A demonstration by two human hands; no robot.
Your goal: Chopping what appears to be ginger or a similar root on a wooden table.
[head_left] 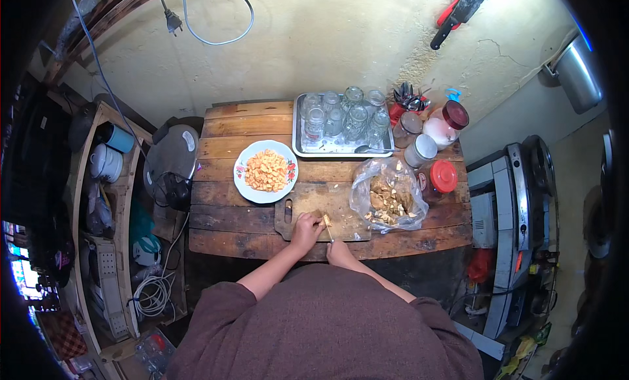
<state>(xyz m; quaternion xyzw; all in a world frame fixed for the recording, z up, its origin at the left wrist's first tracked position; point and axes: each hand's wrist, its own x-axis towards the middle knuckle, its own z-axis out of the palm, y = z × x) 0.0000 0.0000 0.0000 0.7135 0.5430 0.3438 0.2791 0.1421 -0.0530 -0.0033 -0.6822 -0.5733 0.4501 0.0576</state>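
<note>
On a wooden cutting board (pixel 301 200) near the table's front edge, my left hand (pixel 305 232) is closed on a small yellowish-brown piece of food (pixel 320 215). My right hand (pixel 340 254) grips a knife (pixel 330 236), its blade pointing away from me beside that piece. A pale strip of food (pixel 327 219) lies against my left fingertips. Behind the board's left end sits a white flower-patterned plate (pixel 245 190) heaped with orange cubes (pixel 267 170). Overlapping the board's right side is a clear plastic bag (pixel 357 196) holding brown lumps and pale scraps.
A metal tray (pixel 296 128) of upturned glass jars and a spoon stands at the back. Lidded jars (pixel 420 151), a red-lidded jar (pixel 443 176) and a cutlery holder (pixel 397 111) line the right side. Shelves (pixel 105 183) flank the table's left; a stove (pixel 517 190) is at right.
</note>
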